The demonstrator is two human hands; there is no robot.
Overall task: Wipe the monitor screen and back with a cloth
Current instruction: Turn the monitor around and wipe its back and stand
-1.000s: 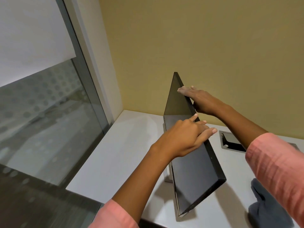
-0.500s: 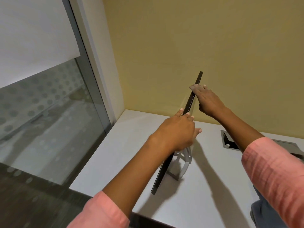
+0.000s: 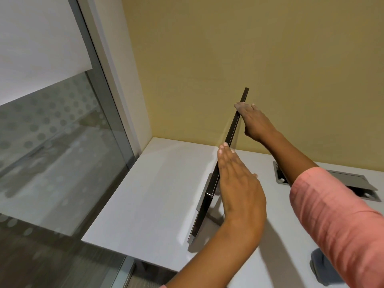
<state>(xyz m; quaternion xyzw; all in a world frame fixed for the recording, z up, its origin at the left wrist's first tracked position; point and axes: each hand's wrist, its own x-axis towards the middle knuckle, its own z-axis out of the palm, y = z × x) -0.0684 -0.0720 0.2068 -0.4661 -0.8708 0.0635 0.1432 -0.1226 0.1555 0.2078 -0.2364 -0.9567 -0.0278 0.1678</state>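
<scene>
The monitor (image 3: 232,129) stands on its silver stand (image 3: 204,196) on the white desk, turned so I see it edge-on as a thin dark strip. My left hand (image 3: 239,188) lies flat with straight fingers against the right face of its near half. My right hand (image 3: 255,121) holds the far part of the top edge, fingertips over the edge and thumb on the right face. The grey cloth (image 3: 320,265) lies on the desk at the lower right, partly hidden by my pink sleeve; neither hand touches it.
The white desk (image 3: 155,194) fits into a corner, with a yellow wall behind and a glass partition (image 3: 52,163) on the left. A grey cable box (image 3: 342,179) with a raised lid is set into the desk at the right.
The monitor has swivelled from showing its dark screen to edge-on. My left hand has flattened out against it, and my right hand stayed on the top edge.
</scene>
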